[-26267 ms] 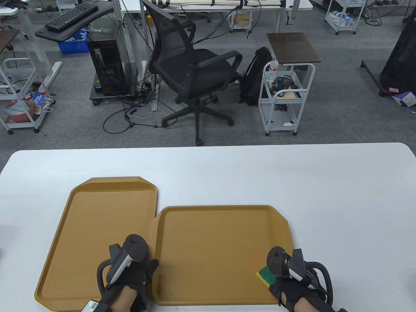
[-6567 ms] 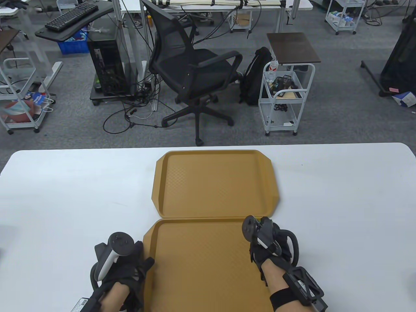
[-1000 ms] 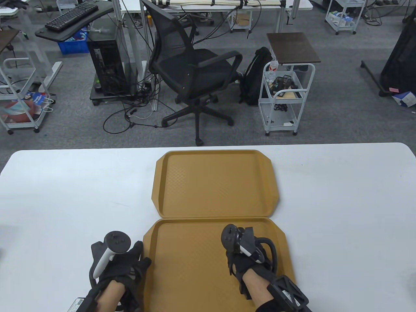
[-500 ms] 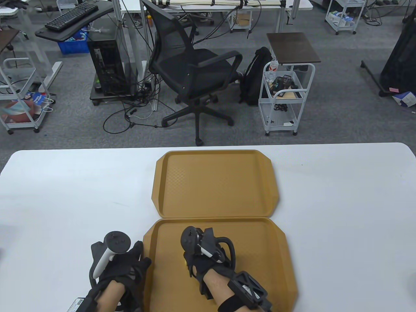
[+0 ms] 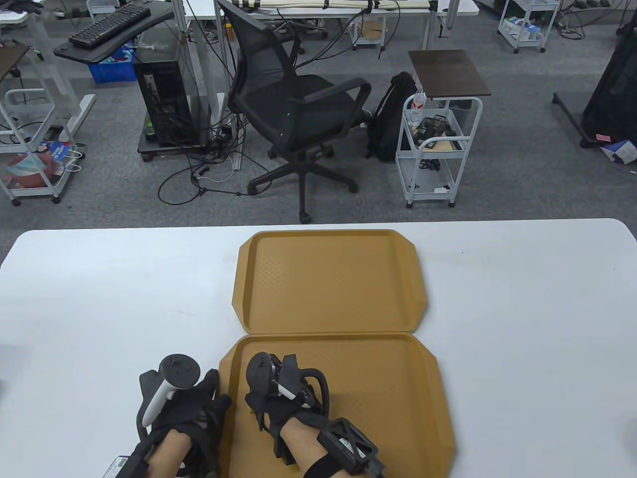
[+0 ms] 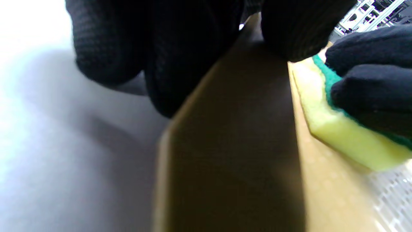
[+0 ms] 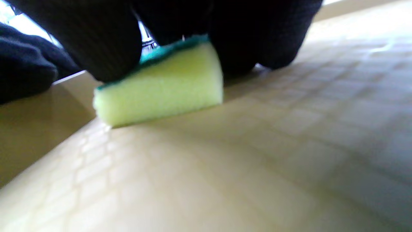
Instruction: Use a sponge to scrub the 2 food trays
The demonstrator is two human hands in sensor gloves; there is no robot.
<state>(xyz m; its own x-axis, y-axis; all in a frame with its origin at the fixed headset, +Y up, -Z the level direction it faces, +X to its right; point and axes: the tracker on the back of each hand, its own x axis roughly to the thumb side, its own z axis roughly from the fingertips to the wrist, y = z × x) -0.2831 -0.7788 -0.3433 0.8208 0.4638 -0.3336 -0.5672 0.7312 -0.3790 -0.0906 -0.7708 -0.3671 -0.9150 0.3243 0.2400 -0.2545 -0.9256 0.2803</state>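
In the table view, we see two tan food trays on the white counter (image 5: 522,298): the far tray (image 5: 328,279) at frame centre, the near tray (image 5: 388,398) touching it below. Our left hand (image 5: 191,403) rests on the near tray's left rim, its grip unclear here. Our right hand (image 5: 276,398) lies inside the near tray at its left side.

In the left wrist view, gloved fingers (image 6: 180,58) lie over the tray rim (image 6: 231,145); we cannot tell their grip.

In the right wrist view, our right hand's fingers (image 7: 106,42) grip the yellow-green sponge (image 7: 161,83), pressed on the tray floor (image 7: 257,161).
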